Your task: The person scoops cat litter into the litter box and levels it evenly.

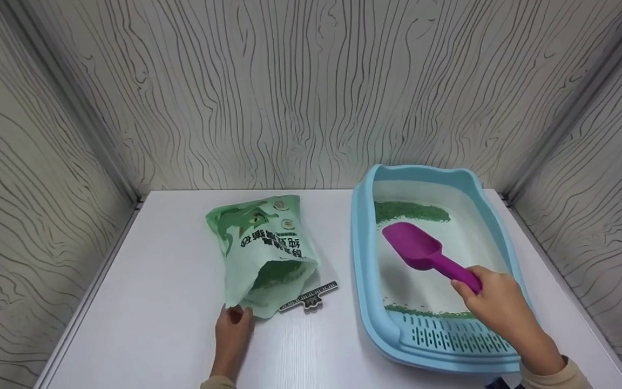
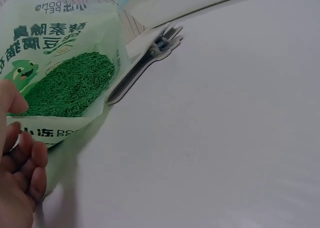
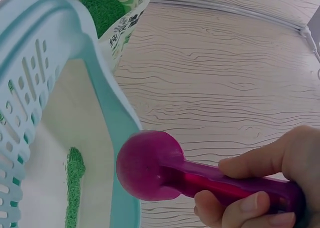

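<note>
We note the right hand (image 1: 497,300) angled inward, fingers curled round the purple scoop (image 1: 411,243) above the tray (image 1: 363,259), near the bench's (image 1: 154,292) right edge; left hand (image 1: 234,332) pinches the mouth of the bag (image 1: 259,246).

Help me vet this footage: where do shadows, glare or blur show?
Head: soft shadow under the scoop on the floor of the tray, pale sheen on the near tabletop; left wrist: dimmer, with shadow beside the bag; right wrist: scoop edges fairly clear, no strong glare on the wall.
</note>
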A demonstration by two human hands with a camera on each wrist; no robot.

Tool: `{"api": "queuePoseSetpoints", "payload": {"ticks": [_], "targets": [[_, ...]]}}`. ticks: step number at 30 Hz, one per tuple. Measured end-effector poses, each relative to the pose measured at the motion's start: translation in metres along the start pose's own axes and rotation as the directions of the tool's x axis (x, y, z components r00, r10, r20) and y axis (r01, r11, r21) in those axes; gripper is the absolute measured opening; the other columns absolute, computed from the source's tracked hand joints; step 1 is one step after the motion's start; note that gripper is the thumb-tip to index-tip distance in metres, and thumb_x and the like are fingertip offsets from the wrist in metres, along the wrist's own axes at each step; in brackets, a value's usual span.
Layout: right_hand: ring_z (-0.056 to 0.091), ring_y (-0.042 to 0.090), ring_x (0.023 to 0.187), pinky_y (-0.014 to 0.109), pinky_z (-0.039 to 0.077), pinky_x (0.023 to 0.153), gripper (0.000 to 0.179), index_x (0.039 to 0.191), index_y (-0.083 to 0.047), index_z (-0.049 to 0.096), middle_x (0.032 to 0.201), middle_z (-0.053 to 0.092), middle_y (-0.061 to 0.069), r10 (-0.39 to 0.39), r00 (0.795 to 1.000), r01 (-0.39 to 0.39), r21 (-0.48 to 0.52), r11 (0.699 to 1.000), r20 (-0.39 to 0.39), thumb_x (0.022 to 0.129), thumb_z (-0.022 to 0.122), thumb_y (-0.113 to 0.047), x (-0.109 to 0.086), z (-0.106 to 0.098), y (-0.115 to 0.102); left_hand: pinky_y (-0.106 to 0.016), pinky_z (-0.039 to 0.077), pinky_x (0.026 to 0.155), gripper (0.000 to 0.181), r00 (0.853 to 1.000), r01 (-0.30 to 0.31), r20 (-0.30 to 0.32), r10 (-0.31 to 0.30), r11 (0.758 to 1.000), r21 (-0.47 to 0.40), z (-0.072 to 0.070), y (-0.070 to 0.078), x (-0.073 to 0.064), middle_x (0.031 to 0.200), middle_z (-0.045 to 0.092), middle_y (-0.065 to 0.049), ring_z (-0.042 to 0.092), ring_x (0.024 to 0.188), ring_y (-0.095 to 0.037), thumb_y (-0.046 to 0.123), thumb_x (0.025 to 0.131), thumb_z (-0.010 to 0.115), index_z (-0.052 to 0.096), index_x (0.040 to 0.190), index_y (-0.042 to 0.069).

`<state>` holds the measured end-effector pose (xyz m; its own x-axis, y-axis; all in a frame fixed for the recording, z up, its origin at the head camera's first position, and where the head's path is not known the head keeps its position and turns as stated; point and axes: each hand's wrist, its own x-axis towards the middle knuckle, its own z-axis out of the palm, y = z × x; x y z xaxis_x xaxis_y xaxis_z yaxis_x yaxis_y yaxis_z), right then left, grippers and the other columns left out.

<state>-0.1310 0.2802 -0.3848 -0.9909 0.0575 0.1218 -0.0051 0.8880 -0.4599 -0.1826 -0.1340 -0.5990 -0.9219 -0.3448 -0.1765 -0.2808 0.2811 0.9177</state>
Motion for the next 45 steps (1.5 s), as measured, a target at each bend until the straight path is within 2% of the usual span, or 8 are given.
{"api": "queuePoseSetpoints", "payload": {"ticks": [4, 7, 9, 13, 15, 18, 35, 45], "targets": [[0.041, 0.011, 0.051, 0.017, 0.032, 0.047, 0.029, 0.103, 0.010, 0.064, 0.063, 0.054, 0.007, -0.007, 1.000, 0.007, 0.005, 1.000, -0.014, 0.085, 0.069, -0.012, -0.005, -0.001, -0.005, -0.025, 0.042, 0.075, 0.021, 0.983, -0.116, -0.146, 0.115, 0.993, -0.002, -0.005, 0.009, -0.004, 0.092, 0.056, -0.009, 0.050, 0.085, -0.015, 0.012, 0.084, 0.062, 0.050, 0.100, 0.005], [0.040, 0.010, 0.050, 0.016, 0.032, 0.047, 0.029, 0.103, 0.010, 0.064, 0.062, 0.054, 0.006, -0.027, 0.999, 0.027, 0.008, 1.000, -0.041, 0.084, 0.070, -0.011, -0.007, -0.001, -0.009, -0.027, 0.040, 0.076, 0.030, 0.924, -0.273, -0.256, 0.284, 0.959, 0.078, -0.008, 0.015, -0.005, 0.089, 0.053, -0.009, 0.047, 0.084, -0.014, 0.007, 0.076, 0.070, 0.049, 0.097, 0.003], [0.039, 0.009, 0.050, 0.016, 0.032, 0.047, 0.028, 0.103, 0.010, 0.065, 0.061, 0.054, 0.006, -0.045, 0.997, 0.046, 0.010, 0.999, -0.067, 0.083, 0.070, -0.010, -0.008, -0.001, -0.012, -0.030, 0.039, 0.077, 0.035, 0.855, -0.380, -0.309, 0.417, 0.909, 0.173, -0.010, 0.018, -0.005, 0.089, 0.051, -0.009, 0.046, 0.085, -0.014, 0.006, 0.072, 0.075, 0.050, 0.097, 0.001], [0.039, 0.008, 0.049, 0.015, 0.032, 0.047, 0.028, 0.102, 0.009, 0.065, 0.061, 0.054, 0.006, -0.065, 0.993, 0.066, 0.011, 0.998, -0.097, 0.082, 0.072, -0.010, -0.009, -0.001, -0.018, -0.034, 0.040, 0.075, 0.035, 0.667, -0.559, -0.339, 0.664, 0.746, 0.363, -0.011, 0.021, -0.003, 0.087, 0.054, -0.011, 0.052, 0.083, -0.020, 0.006, 0.067, 0.079, 0.057, 0.094, 0.001], [0.039, 0.008, 0.049, 0.015, 0.032, 0.047, 0.028, 0.102, 0.008, 0.066, 0.061, 0.055, 0.006, -0.065, 0.993, 0.067, 0.016, 0.998, -0.096, 0.082, 0.072, -0.010, -0.010, 0.000, -0.021, -0.036, 0.040, 0.074, 0.031, 0.588, -0.619, -0.322, 0.742, 0.669, 0.412, -0.012, 0.024, -0.001, 0.086, 0.056, -0.011, 0.054, 0.084, -0.022, 0.005, 0.066, 0.080, 0.060, 0.091, 0.001], [0.040, 0.008, 0.050, 0.014, 0.034, 0.048, 0.028, 0.103, 0.006, 0.066, 0.062, 0.056, 0.006, -0.060, 0.995, 0.062, 0.022, 0.998, -0.075, 0.082, 0.072, -0.011, -0.012, 0.001, -0.027, -0.035, 0.040, 0.071, 0.028, 0.522, -0.662, -0.299, 0.799, 0.600, 0.449, -0.012, 0.027, 0.001, 0.085, 0.060, -0.008, 0.057, 0.085, -0.022, 0.004, 0.065, 0.081, 0.064, 0.088, 0.003], [0.041, 0.003, 0.050, 0.014, 0.036, 0.051, 0.022, 0.099, 0.000, 0.067, 0.063, 0.057, 0.001, -0.111, 0.991, 0.102, 0.126, 0.987, 0.069, 0.083, 0.073, -0.013, -0.020, 0.039, -0.058, -0.031, 0.045, 0.069, 0.024, 0.441, -0.727, -0.286, 0.851, 0.526, 0.442, -0.014, 0.037, 0.005, 0.080, 0.068, -0.007, 0.064, 0.075, -0.020, -0.008, 0.064, 0.080, 0.073, 0.085, 0.003], [0.043, 0.004, 0.052, 0.013, 0.037, 0.051, 0.019, 0.096, -0.002, 0.067, 0.065, 0.059, 0.001, -0.119, 0.978, 0.081, 0.213, 0.974, 0.172, 0.082, 0.072, -0.014, -0.025, 0.062, -0.070, -0.031, 0.048, 0.065, 0.017, 0.446, -0.721, -0.273, 0.852, 0.523, 0.455, -0.014, 0.037, 0.005, 0.076, 0.068, -0.008, 0.065, 0.070, -0.019, -0.007, 0.068, 0.078, 0.072, 0.082, 0.001]]}}
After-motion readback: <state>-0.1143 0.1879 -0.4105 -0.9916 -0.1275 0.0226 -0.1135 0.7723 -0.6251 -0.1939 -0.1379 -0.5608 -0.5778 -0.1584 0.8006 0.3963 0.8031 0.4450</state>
